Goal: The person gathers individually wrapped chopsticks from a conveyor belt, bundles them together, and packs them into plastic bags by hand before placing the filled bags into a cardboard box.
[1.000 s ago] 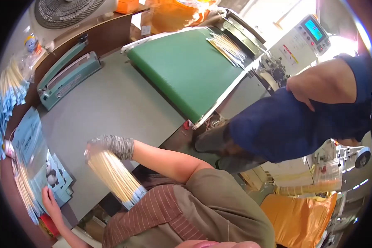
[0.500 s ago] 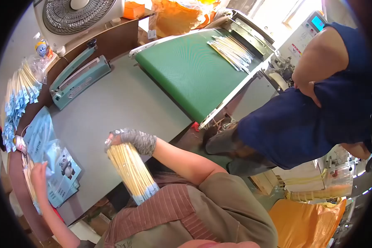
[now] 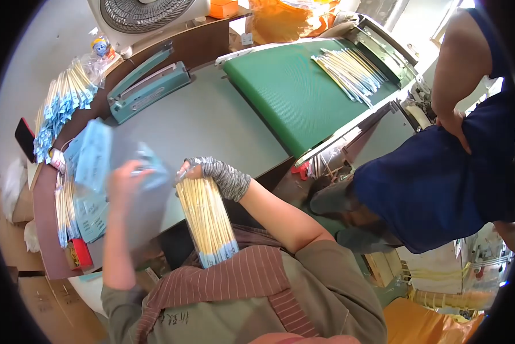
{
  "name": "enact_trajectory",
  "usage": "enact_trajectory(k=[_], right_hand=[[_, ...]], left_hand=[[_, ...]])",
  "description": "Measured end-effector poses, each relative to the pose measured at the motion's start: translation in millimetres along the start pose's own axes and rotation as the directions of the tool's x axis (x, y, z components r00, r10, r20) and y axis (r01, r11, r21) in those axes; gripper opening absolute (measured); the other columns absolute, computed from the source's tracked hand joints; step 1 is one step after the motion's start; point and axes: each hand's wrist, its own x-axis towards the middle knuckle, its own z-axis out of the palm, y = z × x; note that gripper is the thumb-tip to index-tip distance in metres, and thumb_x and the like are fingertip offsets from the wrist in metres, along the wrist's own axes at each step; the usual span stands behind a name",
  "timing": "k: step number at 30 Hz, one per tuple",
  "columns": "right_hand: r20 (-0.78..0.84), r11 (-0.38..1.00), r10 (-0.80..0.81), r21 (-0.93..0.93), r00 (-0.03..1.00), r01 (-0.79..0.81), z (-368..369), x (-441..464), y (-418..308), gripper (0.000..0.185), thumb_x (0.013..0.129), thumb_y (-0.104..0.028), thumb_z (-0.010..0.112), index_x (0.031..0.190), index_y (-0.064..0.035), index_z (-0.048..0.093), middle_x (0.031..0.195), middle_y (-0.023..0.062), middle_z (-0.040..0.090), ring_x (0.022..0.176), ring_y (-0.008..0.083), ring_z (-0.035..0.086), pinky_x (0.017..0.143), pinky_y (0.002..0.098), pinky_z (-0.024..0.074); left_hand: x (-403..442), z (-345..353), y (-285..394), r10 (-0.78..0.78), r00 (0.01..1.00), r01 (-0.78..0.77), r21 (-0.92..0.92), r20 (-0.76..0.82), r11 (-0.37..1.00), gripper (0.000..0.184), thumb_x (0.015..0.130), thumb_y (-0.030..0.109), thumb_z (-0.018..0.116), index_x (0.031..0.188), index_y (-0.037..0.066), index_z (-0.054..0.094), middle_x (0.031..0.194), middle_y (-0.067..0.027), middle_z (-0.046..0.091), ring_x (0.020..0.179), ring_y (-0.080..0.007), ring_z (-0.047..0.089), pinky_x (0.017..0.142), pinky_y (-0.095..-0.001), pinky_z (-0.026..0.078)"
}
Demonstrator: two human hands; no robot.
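Observation:
My right hand [image 3: 195, 169], in a grey knitted wrist cover, grips the gathered top of a clear bag of chopsticks [image 3: 205, 215]. The bag hangs upright against my apron, the blue-wrapped ends downward. Over the table's left side, my left hand [image 3: 130, 180] is smeared by motion, its fingers closed on a blue printed plastic bag [image 3: 153, 169]. Another blue sheet of plastic [image 3: 94, 155] stands raised beside that hand. Below it lies a stack of blue printed bags [image 3: 91, 215].
A heat sealer [image 3: 148, 92] and a fan [image 3: 148, 14] stand at the back. Loose chopsticks [image 3: 349, 74] lie on a green conveyor belt [image 3: 286, 92]. Wrapped chopsticks [image 3: 68, 103] are heaped on the left ledge. A co-worker in a blue apron [image 3: 435, 178] stands at right.
My left hand has lifted from the bag stack and moved right and up with a blue bag. My right hand still holds the chopsticks. The whole view has shifted.

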Motion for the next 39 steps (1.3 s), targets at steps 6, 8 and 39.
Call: enact_trajectory(k=[6, 8, 39], right_hand=[[-0.055, 0.997, -0.034, 0.070, 0.998, 0.038, 7, -1, 6, 0.029, 0.074, -0.023, 0.069, 0.098, -0.0075, 0.062, 0.091, 0.0076, 0.064, 0.078, 0.0179, 0.064, 0.073, 0.0311, 0.0546], [-0.020, 0.993, -0.016, 0.118, 1.000, 0.018, -2, 11, 14, 0.030, 0.075, -0.025, 0.070, 0.098, -0.0071, 0.063, 0.088, 0.0073, 0.065, 0.075, 0.0178, 0.065, 0.071, 0.0319, 0.0555], [-0.261, 0.112, -0.472, -0.965, 0.842, -0.236, 25, -1, 1, 0.062, 0.079, -0.030, 0.063, 0.133, -0.0036, 0.046, 0.119, 0.0170, 0.058, 0.103, 0.0337, 0.059, 0.088, 0.0401, 0.0488]], left_hand=[[-15, 102, 4, 0.128, 0.940, -0.037, -0.278, 0.316, 0.960, 0.035, 0.090, 0.016, 0.060, 0.122, 0.003, 0.054, 0.122, -0.0199, 0.057, 0.104, -0.0293, 0.058, 0.092, -0.0346, 0.044], [-21, 99, -4, 0.224, 0.928, -0.195, -0.125, 0.296, 0.973, 0.045, 0.091, 0.012, 0.059, 0.133, 0.003, 0.047, 0.136, -0.0206, 0.050, 0.117, -0.0284, 0.053, 0.102, -0.0329, 0.039], [-63, 95, 18, -0.507, 0.840, 0.307, -0.940, 0.193, 0.151, 0.053, 0.083, -0.003, 0.055, 0.135, 0.003, 0.049, 0.118, -0.0105, 0.052, 0.108, -0.0174, 0.054, 0.087, -0.0286, 0.045]])
